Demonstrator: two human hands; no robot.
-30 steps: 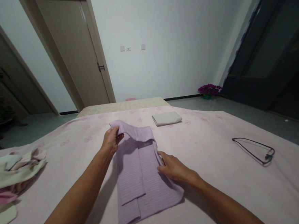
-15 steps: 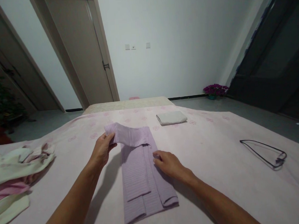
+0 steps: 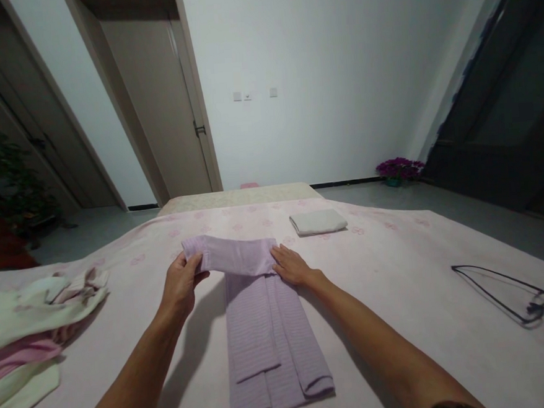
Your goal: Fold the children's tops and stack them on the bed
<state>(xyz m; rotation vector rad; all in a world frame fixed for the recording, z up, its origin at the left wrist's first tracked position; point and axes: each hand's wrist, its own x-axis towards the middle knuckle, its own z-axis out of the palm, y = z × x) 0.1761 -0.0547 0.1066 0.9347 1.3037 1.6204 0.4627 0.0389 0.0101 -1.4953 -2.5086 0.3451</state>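
Note:
A lavender ribbed garment (image 3: 252, 329) lies folded lengthwise on the bedsheet in front of me, with narrower strips of it layered on top. Its far end is a smooth band (image 3: 233, 256), which stretches out to the left and is lifted clear of the sheet there. My left hand (image 3: 181, 284) pinches the band's left end between thumb and fingers. At the band's right end, my right hand (image 3: 295, 264) lies palm down, its fingers extended on the cloth. What is under the right palm is hidden.
A heap of crumpled clothes (image 3: 33, 320) lies to the left. Beyond the garment is a folded whitish cloth (image 3: 318, 222). To the right a black wire hanger-like frame (image 3: 502, 293) rests on the pale pink flowered sheet (image 3: 392, 320).
My right hand has slid forward along the garment's right edge to the band's corner. My left hand has drawn the band further out to the left, flattening it. The view has tilted up slightly.

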